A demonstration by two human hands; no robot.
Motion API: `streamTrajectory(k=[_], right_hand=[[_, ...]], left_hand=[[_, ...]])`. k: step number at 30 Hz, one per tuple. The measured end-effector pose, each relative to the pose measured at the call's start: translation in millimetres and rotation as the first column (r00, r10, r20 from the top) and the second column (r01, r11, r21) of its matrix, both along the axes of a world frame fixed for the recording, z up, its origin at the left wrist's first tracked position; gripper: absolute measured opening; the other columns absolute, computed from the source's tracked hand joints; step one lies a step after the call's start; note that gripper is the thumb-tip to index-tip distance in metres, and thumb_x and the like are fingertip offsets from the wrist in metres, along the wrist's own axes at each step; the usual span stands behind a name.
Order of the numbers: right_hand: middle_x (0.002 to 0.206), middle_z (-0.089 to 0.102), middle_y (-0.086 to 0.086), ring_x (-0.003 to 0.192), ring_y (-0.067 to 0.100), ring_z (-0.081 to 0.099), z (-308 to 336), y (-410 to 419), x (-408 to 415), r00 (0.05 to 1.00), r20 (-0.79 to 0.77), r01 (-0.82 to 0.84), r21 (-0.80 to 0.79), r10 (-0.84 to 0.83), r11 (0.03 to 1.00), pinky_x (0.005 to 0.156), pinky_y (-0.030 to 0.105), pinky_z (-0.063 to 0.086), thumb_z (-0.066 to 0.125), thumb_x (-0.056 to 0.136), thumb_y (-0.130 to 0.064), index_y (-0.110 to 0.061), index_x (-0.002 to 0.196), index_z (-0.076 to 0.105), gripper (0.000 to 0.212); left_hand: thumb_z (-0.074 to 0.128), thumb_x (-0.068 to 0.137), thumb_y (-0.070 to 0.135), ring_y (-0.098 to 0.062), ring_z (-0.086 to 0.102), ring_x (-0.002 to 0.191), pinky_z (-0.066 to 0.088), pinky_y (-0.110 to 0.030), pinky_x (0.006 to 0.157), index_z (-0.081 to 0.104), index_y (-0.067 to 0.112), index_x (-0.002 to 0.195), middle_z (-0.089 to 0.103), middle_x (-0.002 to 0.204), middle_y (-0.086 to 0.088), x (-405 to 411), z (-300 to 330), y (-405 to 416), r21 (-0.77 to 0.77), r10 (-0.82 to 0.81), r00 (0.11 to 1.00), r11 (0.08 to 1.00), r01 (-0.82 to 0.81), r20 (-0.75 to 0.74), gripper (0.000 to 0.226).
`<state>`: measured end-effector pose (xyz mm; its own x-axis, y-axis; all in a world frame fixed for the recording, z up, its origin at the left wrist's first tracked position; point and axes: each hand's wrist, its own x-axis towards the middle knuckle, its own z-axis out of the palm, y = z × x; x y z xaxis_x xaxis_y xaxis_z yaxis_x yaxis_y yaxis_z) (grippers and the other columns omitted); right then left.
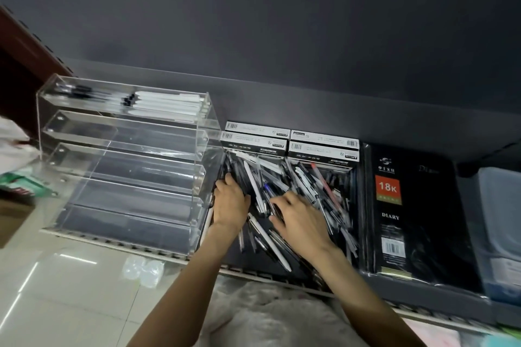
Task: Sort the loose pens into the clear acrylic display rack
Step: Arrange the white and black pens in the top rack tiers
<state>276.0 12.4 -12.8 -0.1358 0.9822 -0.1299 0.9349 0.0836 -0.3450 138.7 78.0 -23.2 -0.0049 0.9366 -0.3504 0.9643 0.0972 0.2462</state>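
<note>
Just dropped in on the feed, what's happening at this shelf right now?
A person is digging through a pile of loose pens on a dark shelf. Both hands are in the pile: the left hand at its left edge, the right hand spread over the middle. Whether either has picked out a pen is unclear. The clear acrylic rack stands just left of the pile; only its top tier holds pens, the lower tiers look empty. Pen boxes sit behind, a black diary to the right.

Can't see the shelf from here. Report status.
Both hands in the pen pile: left hand curled among pens, right hand spread flat on top. Rack: pens in top tier only. Nothing blocking.
</note>
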Motion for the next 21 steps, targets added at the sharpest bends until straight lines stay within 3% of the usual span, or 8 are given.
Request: streamTrajectory(k=[3, 9, 14, 16, 18, 21], right_hand=[[0.129, 0.050, 0.005, 0.112, 0.020, 0.055, -3.2, 1.4, 0.3, 0.999, 0.053, -0.012, -0.037, 0.014, 0.999, 0.083, 0.030, 0.053, 0.052, 0.093, -0.038, -0.025, 0.134, 0.044, 0.043], [0.130, 0.046, 0.006, 0.109, 0.021, 0.055, -11.1, 1.6, 2.4, 0.998, 0.060, 0.002, -0.074, 0.002, 0.997, 0.084, 0.031, 0.053, 0.052, 0.094, -0.038, -0.025, 0.137, 0.038, 0.048], [0.133, 0.046, 0.003, 0.103, 0.016, 0.059, -13.1, 1.8, 4.8, 1.000, 0.006, 0.028, -0.062, -0.027, 0.998, 0.084, 0.030, 0.053, 0.049, 0.094, -0.041, -0.027, 0.138, 0.038, 0.046], [0.129, 0.050, -0.002, 0.092, 0.010, 0.061, -7.8, 2.8, 7.2, 0.994, -0.072, 0.075, -0.039, -0.078, 0.996, 0.079, 0.028, 0.053, 0.047, 0.095, -0.041, -0.027, 0.135, 0.042, 0.043], [0.119, 0.058, -0.006, 0.083, 0.003, 0.057, 1.5, 4.9, 10.3, 0.958, -0.240, 0.166, 0.012, -0.158, 0.986, 0.072, 0.020, 0.050, 0.049, 0.094, -0.040, -0.025, 0.130, 0.050, 0.039], [0.114, 0.061, -0.012, 0.086, 0.000, 0.058, 19.7, 10.3, 14.5, 0.828, -0.522, 0.249, 0.015, -0.205, 0.968, 0.071, 0.007, 0.042, 0.050, 0.093, -0.039, -0.024, 0.126, 0.053, 0.037]], left_hand=[[0.062, 0.090, 0.023, -0.038, 0.053, 0.110, 0.043, -0.036, 0.089, 0.032, -0.007, 0.129, 0.045, 0.125, -0.026, -1.8, -2.3, 5.4, -0.080, 0.118, 0.984, 0.991, -0.108, 0.131, 0.057], [0.053, 0.093, 0.016, -0.041, 0.054, 0.109, 0.043, -0.041, 0.089, 0.037, -0.013, 0.122, 0.054, 0.119, -0.030, -4.5, -12.8, 10.1, -0.114, 0.161, 0.965, 0.983, -0.140, 0.205, 0.044], [0.046, 0.096, 0.008, -0.039, 0.058, 0.092, 0.036, -0.031, 0.064, 0.045, -0.007, 0.103, 0.059, 0.098, -0.023, -9.4, 1.1, 13.6, -0.026, 0.198, 0.892, 0.978, -0.206, 0.407, 0.018], [0.045, 0.097, 0.010, -0.035, 0.057, 0.081, 0.035, -0.025, 0.062, 0.048, -0.003, 0.102, 0.060, 0.091, -0.018, -7.3, 15.2, 14.0, 0.066, 0.171, 0.814, 0.967, -0.248, 0.554, 0.014], [0.044, 0.099, 0.015, -0.020, 0.050, 0.064, 0.033, -0.018, 0.052, 0.047, 0.005, 0.096, 0.054, 0.073, -0.005, -1.2, 33.4, 15.4, 0.120, 0.106, 0.710, 0.958, -0.260, 0.697, 0.012], [0.043, 0.100, 0.021, -0.008, 0.040, 0.056, 0.035, -0.014, 0.054, 0.047, 0.012, 0.089, 0.044, 0.065, 0.003, 13.5, 60.5, 18.8, 0.095, 0.066, 0.503, 0.953, -0.288, 0.862, 0.015]])
